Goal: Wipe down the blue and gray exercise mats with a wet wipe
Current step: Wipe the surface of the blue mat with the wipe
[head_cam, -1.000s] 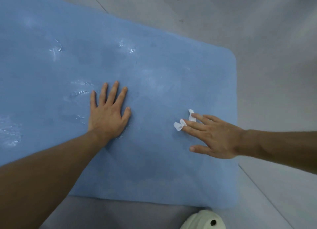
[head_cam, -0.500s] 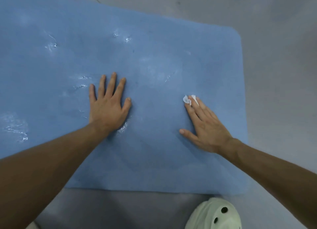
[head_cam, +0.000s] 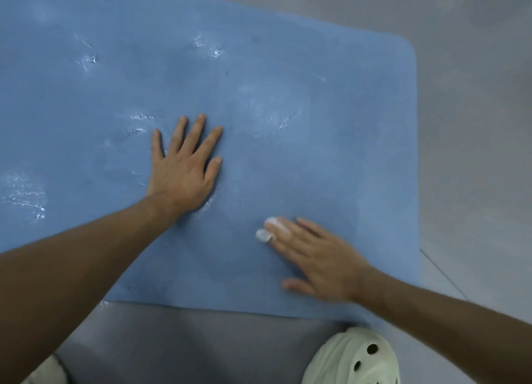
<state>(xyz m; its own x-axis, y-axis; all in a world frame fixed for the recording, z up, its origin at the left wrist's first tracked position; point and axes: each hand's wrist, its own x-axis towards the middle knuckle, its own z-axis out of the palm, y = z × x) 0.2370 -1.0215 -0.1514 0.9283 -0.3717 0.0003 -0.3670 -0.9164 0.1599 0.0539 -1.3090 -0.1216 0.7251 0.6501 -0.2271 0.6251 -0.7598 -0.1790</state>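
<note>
while your left hand (head_cam: 184, 179) braces flat mid-frame on the blue foam exercise mat (head_cam: 331, 110), your right hand (head_cam: 319, 257), fingers straight, presses the white wet wipe (head_cam: 263, 234) lower right, nearer the gray mat (head_cam: 187, 340) below.

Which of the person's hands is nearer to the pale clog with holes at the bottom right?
Right. The right hand presses the wet wipe close to the clog; the left hand lies flat farther up the blue mat.

— What else is in view?
— I see a pale clog (head_cam: 354, 360) with holes at lower right, another shoe (head_cam: 47, 373) at lower left, and gray floor (head_cam: 475, 124) at right.
</note>
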